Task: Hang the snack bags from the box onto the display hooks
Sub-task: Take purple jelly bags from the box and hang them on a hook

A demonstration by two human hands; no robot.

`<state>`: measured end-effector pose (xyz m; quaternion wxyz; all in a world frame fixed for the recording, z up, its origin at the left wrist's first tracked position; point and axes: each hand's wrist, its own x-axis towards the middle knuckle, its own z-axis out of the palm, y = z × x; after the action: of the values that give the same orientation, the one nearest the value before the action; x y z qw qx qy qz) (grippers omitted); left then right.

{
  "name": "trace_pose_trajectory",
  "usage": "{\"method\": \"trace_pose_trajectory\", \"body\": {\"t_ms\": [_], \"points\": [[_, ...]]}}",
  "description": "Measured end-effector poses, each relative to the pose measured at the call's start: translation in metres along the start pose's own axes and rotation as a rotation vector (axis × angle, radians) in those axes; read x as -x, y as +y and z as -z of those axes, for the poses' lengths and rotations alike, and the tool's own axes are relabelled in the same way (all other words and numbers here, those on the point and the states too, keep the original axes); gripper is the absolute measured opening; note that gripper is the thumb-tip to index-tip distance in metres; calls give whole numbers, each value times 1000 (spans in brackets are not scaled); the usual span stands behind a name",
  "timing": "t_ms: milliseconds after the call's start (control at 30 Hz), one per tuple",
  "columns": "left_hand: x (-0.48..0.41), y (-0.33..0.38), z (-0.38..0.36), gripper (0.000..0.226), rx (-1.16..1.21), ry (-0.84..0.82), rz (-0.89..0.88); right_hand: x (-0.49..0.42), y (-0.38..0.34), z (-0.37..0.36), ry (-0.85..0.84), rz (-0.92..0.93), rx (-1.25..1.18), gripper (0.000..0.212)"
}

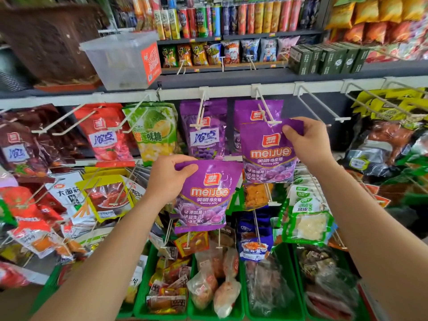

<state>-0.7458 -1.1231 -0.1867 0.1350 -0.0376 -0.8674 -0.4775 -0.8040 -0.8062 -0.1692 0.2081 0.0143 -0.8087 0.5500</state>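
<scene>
Right hand (pixel 308 141) pinched the top right corner of the upper purple bag (pixel 266 154), thumb in front and fingers behind. The bag's top edge sat at the tip of the hook (pixel 264 110), touching the small crossbar at its end. Whether the hang hole was on the wire could not be told. More purple bags (pixel 252 107) hung further back on the same hook.

Left hand (pixel 171 177) pinched the top left corner of the lower purple bag (pixel 206 198). This bag dangled free, below and left of the first, on no hook.

Risks, as judged:
- Both bags were held by a single corner, so the upper one could pivot and its hole could miss the tip or catch on the crossbar.
- Letting go before the hole was threaded would likely drop the bag into the green bins (pixel 240 313) below.
- A hard push could crumple the bags already hanging there.
- The dangling lower bag could snag the wire hooks of the lower rows, or slip from its pinch.
</scene>
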Motion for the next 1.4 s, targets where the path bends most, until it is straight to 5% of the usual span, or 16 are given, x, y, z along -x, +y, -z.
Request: {"method": "trace_pose_trajectory", "body": {"t_ms": [700, 900, 1033, 1100, 1200, 1400], "points": [[6, 19, -19, 10, 57, -27, -23, -74, 3, -32, 66, -54, 302, 28], [2, 18, -22, 14, 102, -18, -9, -13, 7, -22, 168, -54, 224, 47], [-1, 21, -29, 8, 87, -34, -25, 61, 2, -24, -121, -85, 74, 12], [-2, 23, -33, 7, 86, -30, -25, 81, 2, -32, -296, -86, -13, 22], [-1, 28, -36, 8, 114, -16, -24, 85, 8, -41, -245, -70, 34, 38], [-5, 29, -33, 8, 176, -29, -13, 71, 8, -41, -160, -76, -15, 26]]}}
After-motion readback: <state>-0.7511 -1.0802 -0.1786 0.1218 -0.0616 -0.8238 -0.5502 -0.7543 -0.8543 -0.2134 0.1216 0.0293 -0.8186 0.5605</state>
